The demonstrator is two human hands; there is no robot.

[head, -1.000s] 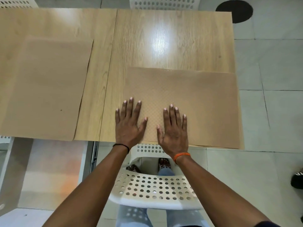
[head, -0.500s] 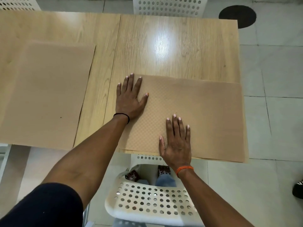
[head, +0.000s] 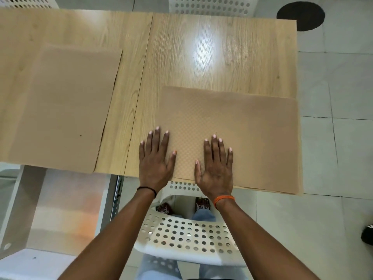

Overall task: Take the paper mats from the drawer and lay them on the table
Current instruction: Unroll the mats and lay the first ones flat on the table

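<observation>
Both hands flat, fingers straight: left hand (head: pixel 155 158) half on right paper mat (head: pixel 252 134) at frame centre, right hand (head: pixel 215 164) on it; second mat (head: pixel 62 110) left on table (head: pixel 212 57)

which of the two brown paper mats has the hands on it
The right-hand brown paper mat, under both flat hands (left hand, right hand). The left brown paper mat lies untouched.

A: Is there any writing to read on the paper mat (head: pixel 242 134) under the person's hands?

B: None; it carries only a fine embossed check pattern, no letters or numbers.

A: And the other paper mat (head: pixel 64 110), or the wooden table (head: pixel 212 63)?

B: Both are blank. No label, brand, number or sign can be read anywhere in view.
</observation>
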